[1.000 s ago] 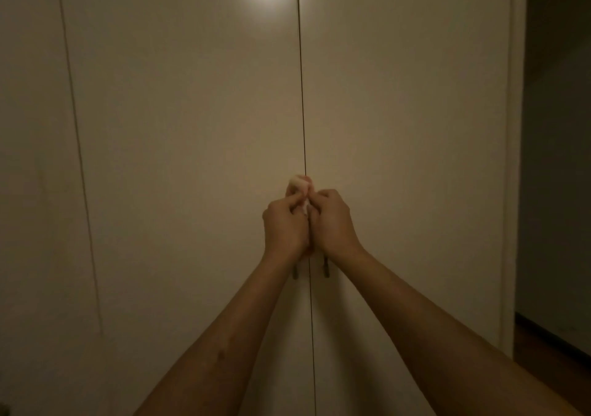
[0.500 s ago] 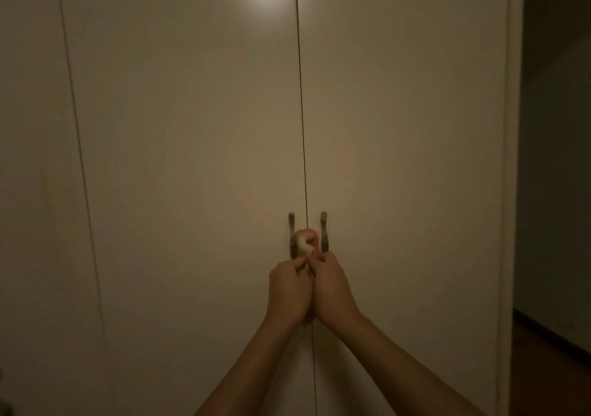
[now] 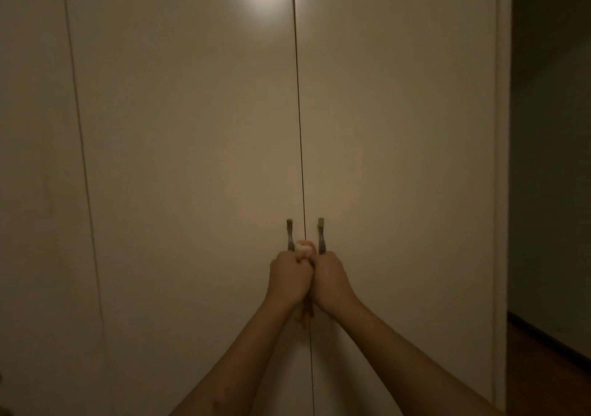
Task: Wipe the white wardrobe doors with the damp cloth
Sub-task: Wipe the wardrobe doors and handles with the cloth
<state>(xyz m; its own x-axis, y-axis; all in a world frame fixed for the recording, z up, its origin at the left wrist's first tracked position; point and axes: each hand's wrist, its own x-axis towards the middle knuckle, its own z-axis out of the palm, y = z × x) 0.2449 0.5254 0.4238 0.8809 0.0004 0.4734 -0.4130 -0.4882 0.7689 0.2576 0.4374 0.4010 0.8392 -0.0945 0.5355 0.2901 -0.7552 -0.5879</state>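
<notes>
Two tall white wardrobe doors, the left door (image 3: pixel 192 160) and the right door (image 3: pixel 399 160), meet at a dark centre seam. Each carries a slim metal handle: the left handle (image 3: pixel 290 235) and the right handle (image 3: pixel 320 235). My left hand (image 3: pixel 289 279) and my right hand (image 3: pixel 329 279) are pressed together over the seam, just below the handles. Both grip a small bunched pale cloth (image 3: pixel 302 248), which pokes out above my fingers between the handles. Most of the cloth is hidden in my fists.
A further white panel (image 3: pixel 32 192) lies to the left, past a thin seam. The wardrobe's right edge (image 3: pixel 500 192) borders a dark wall and a strip of wooden floor (image 3: pixel 543 367). A bright light spot reflects near the top of the left door.
My two hands, with the cloth, slid down the centre seam from above the handles to just below them, which uncovered both handles. In the last half second they barely moved.
</notes>
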